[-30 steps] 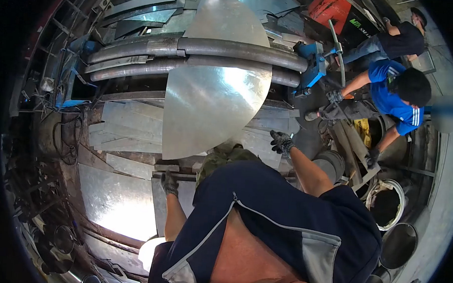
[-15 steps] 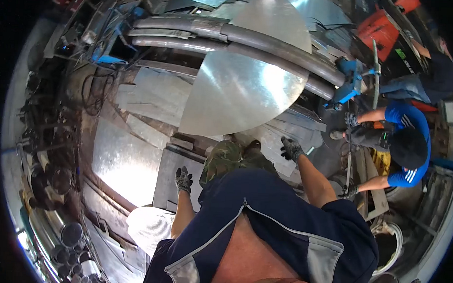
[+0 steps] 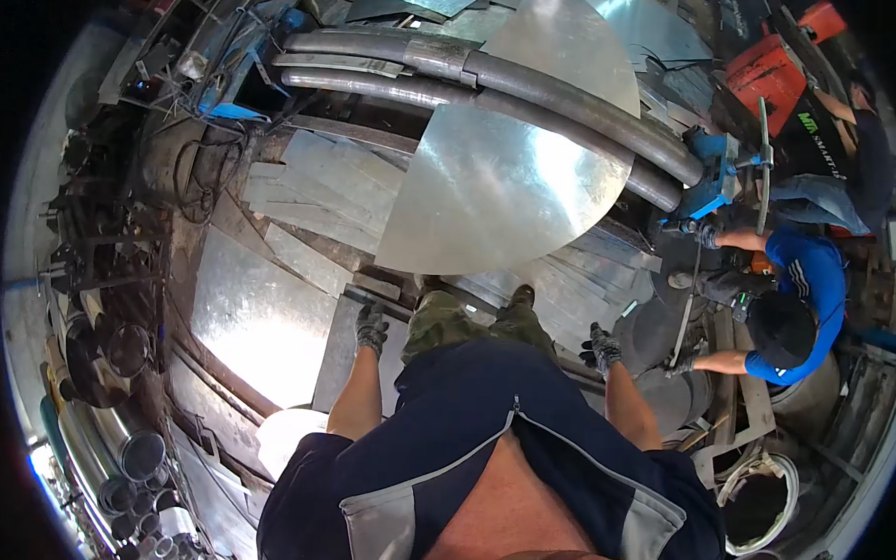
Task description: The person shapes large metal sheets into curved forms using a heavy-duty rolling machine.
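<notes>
A gloved left hand of mine (image 3: 371,330) hangs beside my thigh, over a dark flat sheet (image 3: 345,350), with nothing seen in it and its fingers apart. On the other side of my legs, my right hand (image 3: 601,349), in the same grey glove, is empty with fingers spread. Ahead of my feet, a large shiny metal sheet with a curved edge (image 3: 490,198) passes between the long rolls (image 3: 572,112) of a bending machine. Neither hand touches it.
At the right, a co-worker in a blue shirt (image 3: 813,293) grips a long bar (image 3: 686,313) near the machine's blue end frame (image 3: 710,176). Another person (image 3: 872,162) is behind. Metal sheets (image 3: 255,303) cover the floor at left; a white-rimmed bucket (image 3: 761,498) stands lower right.
My right hand has come down and back beside my leg. My left hand is slightly higher in view. The co-worker's lower hand and the bar have shifted left, and the view has moved slightly.
</notes>
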`<state>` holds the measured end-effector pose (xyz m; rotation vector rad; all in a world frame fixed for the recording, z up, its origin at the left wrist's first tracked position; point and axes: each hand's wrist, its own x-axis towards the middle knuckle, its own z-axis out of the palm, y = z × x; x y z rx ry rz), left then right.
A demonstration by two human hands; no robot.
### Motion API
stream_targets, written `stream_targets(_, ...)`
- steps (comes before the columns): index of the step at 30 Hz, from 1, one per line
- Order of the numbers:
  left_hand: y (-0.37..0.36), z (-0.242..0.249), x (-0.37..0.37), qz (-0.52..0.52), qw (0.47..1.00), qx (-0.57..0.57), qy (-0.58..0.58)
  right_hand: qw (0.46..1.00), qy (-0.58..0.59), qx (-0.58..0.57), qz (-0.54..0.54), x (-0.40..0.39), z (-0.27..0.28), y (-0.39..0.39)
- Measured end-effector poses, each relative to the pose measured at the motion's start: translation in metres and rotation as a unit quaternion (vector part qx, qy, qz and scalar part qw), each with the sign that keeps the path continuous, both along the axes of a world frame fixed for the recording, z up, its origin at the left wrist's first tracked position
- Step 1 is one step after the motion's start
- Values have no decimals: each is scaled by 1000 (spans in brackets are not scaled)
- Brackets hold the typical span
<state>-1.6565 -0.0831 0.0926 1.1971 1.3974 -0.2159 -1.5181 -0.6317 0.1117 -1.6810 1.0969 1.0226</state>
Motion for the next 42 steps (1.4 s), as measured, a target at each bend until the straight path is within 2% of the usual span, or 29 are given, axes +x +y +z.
stream_targets(2,23,-19,26,-22,1000,4,-16,998,-5,-16,-56,2,2,15)
stream_targets(4,41,-35,49,-42,999,1,-29,998,-16,-16,-64,4,17,43)
stream_targets(5,50,-42,60,-34,997,6,-74,997,-26,-10,-65,7,25,60)
stream_targets(6,58,-47,68,-26,993,10,-116,998,-26,3,-49,10,33,78)
stream_targets(7,64,-46,78,-34,993,0,-115,998,-42,23,-36,10,37,95)
stream_targets(9,74,-44,91,12,994,-19,-105,996,-71,53,-6,11,47,131)
stream_targets(11,92,-64,93,-4,995,-24,-99,994,-84,72,9,18,57,169)
stream_targets(12,106,-87,89,-12,996,-57,-63,993,-87,78,11,22,63,188)
stream_targets(13,113,-91,92,-21,996,-87,-28,992,-91,87,13,23,69,203)
stream_targets(14,120,-93,94,-86,992,-87,7,992,-90,83,9,25,76,216)
stream_targets(15,121,-82,99,-91,992,-91,8,991,-100,94,8,25,81,227)
stream_targets(17,116,-65,104,-19,984,-159,83,989,-110,100,4,23,85,235)
stream_targets(20,115,-86,102,16,960,-250,126,993,-86,75,-22,9,85,234)
stream_targets(23,115,-111,98,19,941,-309,134,998,-62,10,-6,-15,58,210)
stream_targets(25,108,-117,97,31,938,-318,138,999,-26,20,-37,-28,45,196)
stream_targets(27,103,-117,100,51,933,-322,151,997,20,-23,-68,-36,35,187)
stream_targets(28,93,-108,108,121,922,-318,183,996,56,-28,-64,-34,27,181)
stream_targets(32,85,-85,119,98,929,-337,118,996,51,-13,-72,-15,8,181)
stream_targets(34,87,-115,112,105,935,-318,120,998,8,-10,-54,4,7,193)
stream_targets(38,95,-156,106,101,939,-310,111,994,28,50,-89,38,-26,200)
stream_targets(41,99,-149,119,91,945,-304,71,995,18,71,-65,58,-53,199)
stream_targets(42,97,-148,125,108,964,-234,64,994,20,67,-85,65,-64,195)
